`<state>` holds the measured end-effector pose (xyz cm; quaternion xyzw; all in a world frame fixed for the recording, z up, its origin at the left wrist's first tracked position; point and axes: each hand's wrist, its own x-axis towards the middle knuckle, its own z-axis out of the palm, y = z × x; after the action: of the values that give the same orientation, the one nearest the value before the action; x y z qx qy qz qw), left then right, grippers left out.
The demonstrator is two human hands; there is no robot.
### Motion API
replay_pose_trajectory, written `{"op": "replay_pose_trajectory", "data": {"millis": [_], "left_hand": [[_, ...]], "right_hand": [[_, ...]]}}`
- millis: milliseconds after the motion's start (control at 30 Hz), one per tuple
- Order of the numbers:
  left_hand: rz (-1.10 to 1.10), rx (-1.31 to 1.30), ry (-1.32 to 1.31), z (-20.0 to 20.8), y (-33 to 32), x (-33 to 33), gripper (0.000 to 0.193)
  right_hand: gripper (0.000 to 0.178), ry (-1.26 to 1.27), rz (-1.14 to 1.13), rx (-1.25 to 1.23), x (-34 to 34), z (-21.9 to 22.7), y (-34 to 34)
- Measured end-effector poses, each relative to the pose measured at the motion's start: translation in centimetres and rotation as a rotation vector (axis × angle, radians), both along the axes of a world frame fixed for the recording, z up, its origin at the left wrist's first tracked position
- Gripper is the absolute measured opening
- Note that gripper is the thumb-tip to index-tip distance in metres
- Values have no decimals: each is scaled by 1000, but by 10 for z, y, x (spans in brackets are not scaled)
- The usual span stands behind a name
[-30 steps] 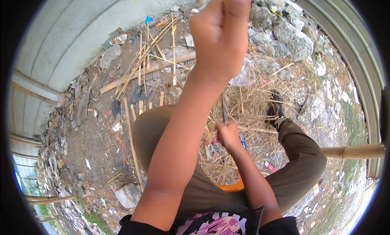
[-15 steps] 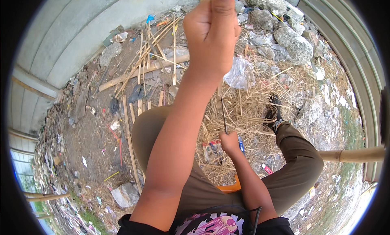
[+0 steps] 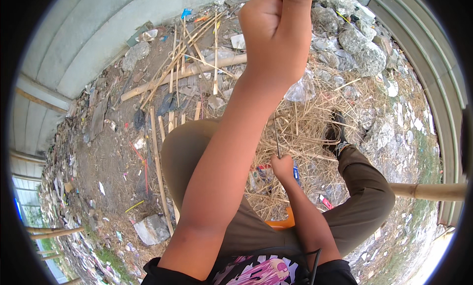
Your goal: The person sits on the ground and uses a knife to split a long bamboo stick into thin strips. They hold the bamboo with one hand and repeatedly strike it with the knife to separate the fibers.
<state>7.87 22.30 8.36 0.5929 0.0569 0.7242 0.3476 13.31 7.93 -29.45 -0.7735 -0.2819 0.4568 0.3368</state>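
My left hand (image 3: pixel 276 34) is raised high and close to the camera. Its fingers are curled into a fist, and the frame's top edge cuts off the thumb, so whatever it grips is hidden. Lower down, between my knees, my right hand (image 3: pixel 282 167) is closed round a knife whose thin dark blade (image 3: pixel 278 141) points away from me, seen nearly edge-on. Beneath it lies a heap of pale shavings and straw-like strips (image 3: pixel 310 132). Just left of the left wrist, a thick bamboo pole (image 3: pixel 212 65) lies on the ground among crossed bamboo strips (image 3: pixel 172 78).
Concrete rubble (image 3: pixel 362 53) is piled at the far right, beside a clear plastic bag (image 3: pixel 300 87). A grey panel wall (image 3: pixel 108 34) stands at the left. An orange object (image 3: pixel 281 220) is between my legs. A red cutter-like object (image 3: pixel 325 202) lies near my right leg.
My left fist has shifted slightly right and upward in the picture. The right hand has moved slightly right, still holding the knife. The surroundings have shifted a little with the view.
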Motion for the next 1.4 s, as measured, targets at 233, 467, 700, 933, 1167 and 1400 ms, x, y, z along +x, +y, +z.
{"op": "replay_pose_trajectory", "data": {"millis": [233, 467, 700, 933, 1167, 1400], "left_hand": [[-80, -89, -12, -13, 12, -20, 50], [31, -79, -24, -15, 15, -18, 48], [40, -58, -14, -5, 2, -10, 50], [39, -44, 7, -18, 24, -25, 52], [127, -44, -26, -20, 31, -33, 52], [178, -103, -33, -19, 26, -32, 52]], "right_hand": [[34, 1685, -55, -228, 33, 70, 13], [30, -165, 43, 576, -2, 224, 20], [29, 100, 50, -55, -9, 12, 9], [28, 1347, -181, -312, 17, 28, 17], [29, 360, 131, 8, 2, 128, 30], [27, -15, 106, 283, -42, 57, -2]]}}
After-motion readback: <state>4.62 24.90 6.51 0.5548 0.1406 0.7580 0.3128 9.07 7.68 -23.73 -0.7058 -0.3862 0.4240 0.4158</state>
